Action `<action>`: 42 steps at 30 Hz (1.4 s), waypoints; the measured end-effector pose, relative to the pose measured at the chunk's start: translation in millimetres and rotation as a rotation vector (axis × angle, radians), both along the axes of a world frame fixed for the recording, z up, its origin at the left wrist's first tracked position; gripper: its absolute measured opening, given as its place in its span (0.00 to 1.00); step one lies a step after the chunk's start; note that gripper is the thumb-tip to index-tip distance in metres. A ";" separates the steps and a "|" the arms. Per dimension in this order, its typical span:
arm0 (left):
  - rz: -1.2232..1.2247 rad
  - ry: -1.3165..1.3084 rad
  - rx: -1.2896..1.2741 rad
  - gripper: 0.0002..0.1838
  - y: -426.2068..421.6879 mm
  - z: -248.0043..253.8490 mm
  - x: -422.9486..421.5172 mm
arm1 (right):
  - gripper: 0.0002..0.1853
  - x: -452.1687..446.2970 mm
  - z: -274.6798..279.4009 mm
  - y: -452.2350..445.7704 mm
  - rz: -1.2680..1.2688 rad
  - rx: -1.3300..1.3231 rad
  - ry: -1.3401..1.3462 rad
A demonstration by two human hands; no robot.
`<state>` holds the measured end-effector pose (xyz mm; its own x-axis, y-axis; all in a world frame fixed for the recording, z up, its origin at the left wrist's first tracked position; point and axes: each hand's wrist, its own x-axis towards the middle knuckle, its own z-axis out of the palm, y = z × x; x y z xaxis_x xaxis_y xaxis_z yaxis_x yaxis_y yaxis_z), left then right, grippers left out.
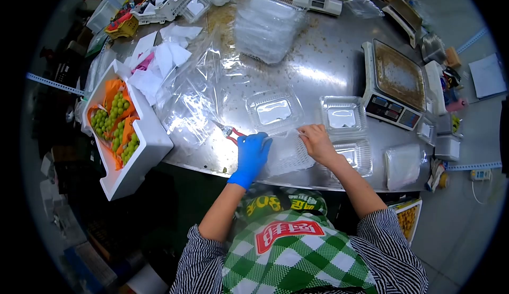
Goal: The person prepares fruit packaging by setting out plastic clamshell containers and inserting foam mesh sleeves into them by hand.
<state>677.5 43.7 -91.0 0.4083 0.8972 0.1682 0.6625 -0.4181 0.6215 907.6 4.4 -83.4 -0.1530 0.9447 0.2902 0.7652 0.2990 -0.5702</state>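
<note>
A translucent white mesh-patterned sheet (289, 158) lies between my hands at the table's front edge. My left hand (249, 159), in a blue glove, is closed at the sheet's upper left edge. With bare fingers, my right hand (318, 144) pinches its upper right corner. Red-handled pruning shears (229, 132) rest just left of the glove. Beyond the sheet sits an open clear plastic box (257, 115). To the right are two more clear boxes, one farther back (327, 120) and one nearer (365, 159), partly behind my right arm.
A white foam box (151, 153) of green grapes in orange wrapping stands at left. Clear film (185, 108) lies beside it. Stacked clear boxes (268, 26) are at the back. A scale (397, 77) and a pile of plastic bags (403, 167) are at right.
</note>
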 end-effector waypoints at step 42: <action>0.075 0.656 0.212 0.38 7.8 -27.6 34.1 | 0.24 -32.0 -23.9 23.4 -0.391 -0.065 -0.240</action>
<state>711.6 51.5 -118.5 0.4238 0.9019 0.0831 0.9053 -0.4247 -0.0073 875.6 27.9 -107.2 0.1625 0.9598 0.2287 0.9262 -0.0685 -0.3707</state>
